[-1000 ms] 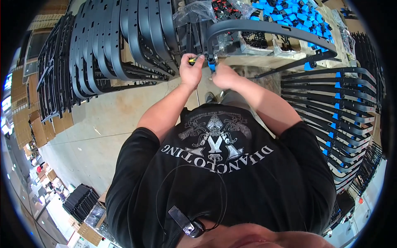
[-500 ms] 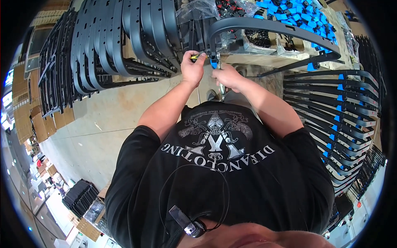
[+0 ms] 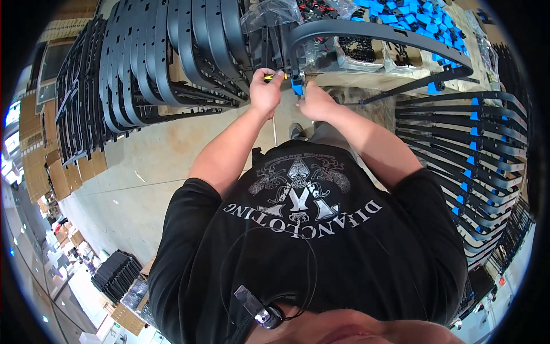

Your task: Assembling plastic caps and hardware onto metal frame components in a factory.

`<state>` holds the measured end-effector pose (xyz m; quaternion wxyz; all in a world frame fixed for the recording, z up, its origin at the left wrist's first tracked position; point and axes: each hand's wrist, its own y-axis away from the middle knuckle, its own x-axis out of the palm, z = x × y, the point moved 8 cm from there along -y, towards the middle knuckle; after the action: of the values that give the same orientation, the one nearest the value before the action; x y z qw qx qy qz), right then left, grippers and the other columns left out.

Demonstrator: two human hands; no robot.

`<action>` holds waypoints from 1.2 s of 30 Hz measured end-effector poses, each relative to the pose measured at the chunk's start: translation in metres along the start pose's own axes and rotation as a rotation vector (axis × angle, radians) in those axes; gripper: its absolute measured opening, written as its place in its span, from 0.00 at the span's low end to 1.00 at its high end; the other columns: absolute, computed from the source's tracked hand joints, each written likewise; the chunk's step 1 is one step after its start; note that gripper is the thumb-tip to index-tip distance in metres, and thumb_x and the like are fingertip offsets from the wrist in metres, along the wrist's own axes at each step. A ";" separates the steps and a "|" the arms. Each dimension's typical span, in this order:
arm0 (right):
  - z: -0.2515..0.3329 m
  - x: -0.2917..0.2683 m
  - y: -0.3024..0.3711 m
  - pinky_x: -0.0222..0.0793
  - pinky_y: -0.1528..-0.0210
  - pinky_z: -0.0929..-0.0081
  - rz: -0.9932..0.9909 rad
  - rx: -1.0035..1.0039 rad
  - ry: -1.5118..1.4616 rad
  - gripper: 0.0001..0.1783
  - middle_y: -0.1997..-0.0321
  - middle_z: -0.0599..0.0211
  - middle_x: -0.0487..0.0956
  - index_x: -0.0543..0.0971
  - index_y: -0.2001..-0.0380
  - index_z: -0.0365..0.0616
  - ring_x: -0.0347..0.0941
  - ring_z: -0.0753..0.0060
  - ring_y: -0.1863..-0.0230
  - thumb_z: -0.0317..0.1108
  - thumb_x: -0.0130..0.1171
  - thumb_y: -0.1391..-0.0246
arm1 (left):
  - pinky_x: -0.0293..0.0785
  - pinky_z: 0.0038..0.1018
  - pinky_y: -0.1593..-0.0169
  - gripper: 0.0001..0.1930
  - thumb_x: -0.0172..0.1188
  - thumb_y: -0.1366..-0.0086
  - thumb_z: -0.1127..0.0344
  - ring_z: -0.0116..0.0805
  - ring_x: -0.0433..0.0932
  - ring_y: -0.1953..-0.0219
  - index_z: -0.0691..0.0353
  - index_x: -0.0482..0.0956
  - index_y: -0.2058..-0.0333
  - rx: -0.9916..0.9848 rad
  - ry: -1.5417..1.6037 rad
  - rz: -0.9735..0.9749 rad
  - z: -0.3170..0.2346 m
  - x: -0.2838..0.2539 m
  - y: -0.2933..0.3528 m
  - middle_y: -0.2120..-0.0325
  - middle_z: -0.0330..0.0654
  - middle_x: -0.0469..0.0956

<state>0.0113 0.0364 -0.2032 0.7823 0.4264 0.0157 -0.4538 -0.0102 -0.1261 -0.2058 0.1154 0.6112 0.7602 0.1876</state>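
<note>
A curved black metal frame (image 3: 366,28) arches from the middle toward the right, with a blue plastic clip (image 3: 297,87) at its near lower end. My left hand (image 3: 265,94) is closed around a tool with a yellow-and-black handle (image 3: 276,77), just left of that end. Its shaft cannot be made out for sure. Right beside the blue clip, my right hand (image 3: 318,103) is closed, its fingers curled by the frame's end. Whatever it grips is hidden behind the hand. Another blue clip (image 3: 435,87) sits at the frame's far right corner.
Several similar black frames (image 3: 149,69) stand in a row on the left. More frames with blue clips (image 3: 467,155) are stacked on the right. On the bench (image 3: 372,80) ahead lie a pile of blue clips (image 3: 409,20) and boxes of small black parts (image 3: 356,50).
A silver wrench-like tool showed under my right hand before; now it is out of sight. My right hand has turned and shifted slightly right. The left hand has barely moved.
</note>
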 end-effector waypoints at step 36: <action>-0.112 -0.010 0.035 0.71 0.74 0.71 -0.256 0.129 -1.011 0.04 0.73 0.70 0.73 0.73 0.62 0.42 0.73 0.71 0.73 0.27 0.54 0.40 | 0.61 0.23 0.76 0.10 0.73 0.43 0.66 0.19 0.68 0.77 0.55 0.78 0.67 -0.082 0.039 -0.088 0.045 -0.017 -0.009 0.76 0.27 0.75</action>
<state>0.0717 0.1274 -0.2479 0.6024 0.1963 -0.3399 -0.6950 0.0039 -0.1377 -0.2512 0.1339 0.5680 0.7802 0.2252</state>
